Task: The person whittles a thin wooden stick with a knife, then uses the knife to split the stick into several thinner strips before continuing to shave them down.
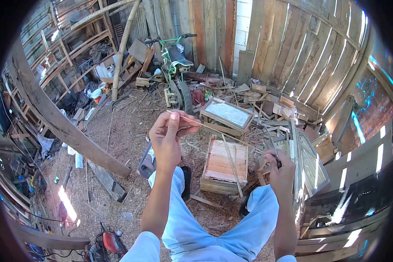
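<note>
My left hand (167, 137) is raised in the middle of the view, its thumb and fingers pinching a thin wooden strip (218, 129). The strip slants down to the right, passing above a wooden box. Lower at the right, my right hand (280, 168) is closed around the dark handle of what looks like a knife (271, 142), its narrow blade pointing up and away. The blade and the strip appear apart. Below and between my hands stands the wooden box (225, 159), with a slatted top and another loose strip (233, 165) leaning across it.
A framed panel (227, 114) lies beyond the box. Scrap wood (277, 107) is heaped by the plank wall, near a green bicycle-like frame (174, 56). A curved timber post (65, 118) crosses the left. A red power tool (113, 243) sits on the shaving-strewn floor.
</note>
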Available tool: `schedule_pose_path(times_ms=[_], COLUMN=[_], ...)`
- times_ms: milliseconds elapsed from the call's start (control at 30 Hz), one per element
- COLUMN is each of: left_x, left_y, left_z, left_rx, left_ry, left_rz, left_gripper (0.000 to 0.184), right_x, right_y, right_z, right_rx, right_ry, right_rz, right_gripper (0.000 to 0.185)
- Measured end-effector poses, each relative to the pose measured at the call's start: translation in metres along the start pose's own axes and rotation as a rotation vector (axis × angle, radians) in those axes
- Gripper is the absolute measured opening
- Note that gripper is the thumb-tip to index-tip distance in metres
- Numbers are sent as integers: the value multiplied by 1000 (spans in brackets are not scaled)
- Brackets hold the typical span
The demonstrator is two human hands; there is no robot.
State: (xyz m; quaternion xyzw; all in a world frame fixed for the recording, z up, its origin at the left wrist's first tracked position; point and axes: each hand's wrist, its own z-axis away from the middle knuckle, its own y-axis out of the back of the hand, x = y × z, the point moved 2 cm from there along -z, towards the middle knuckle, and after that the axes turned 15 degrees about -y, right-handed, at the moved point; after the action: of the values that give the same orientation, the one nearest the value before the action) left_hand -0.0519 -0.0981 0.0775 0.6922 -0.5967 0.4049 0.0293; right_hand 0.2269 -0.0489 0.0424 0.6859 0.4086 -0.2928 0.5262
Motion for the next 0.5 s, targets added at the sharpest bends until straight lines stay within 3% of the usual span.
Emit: schedule_pose_path(times_ms=[133, 300, 500], left_x=[9, 20, 23], left_y=[-11, -22, -27], left_z=[5, 9, 9], left_rx=[-9, -60, -57], left_ry=[-11, -169, -165], left_rz=[18, -56, -47], left_gripper=[16, 13, 15], right_x=[8, 20, 18], right_y=[-1, -8, -19], right_z=[1, 1, 12], right_rx=[-9, -13, -90], right_ry=[-48, -36, -148], right_rz=[0, 47, 99], right_gripper=[13, 15, 13])
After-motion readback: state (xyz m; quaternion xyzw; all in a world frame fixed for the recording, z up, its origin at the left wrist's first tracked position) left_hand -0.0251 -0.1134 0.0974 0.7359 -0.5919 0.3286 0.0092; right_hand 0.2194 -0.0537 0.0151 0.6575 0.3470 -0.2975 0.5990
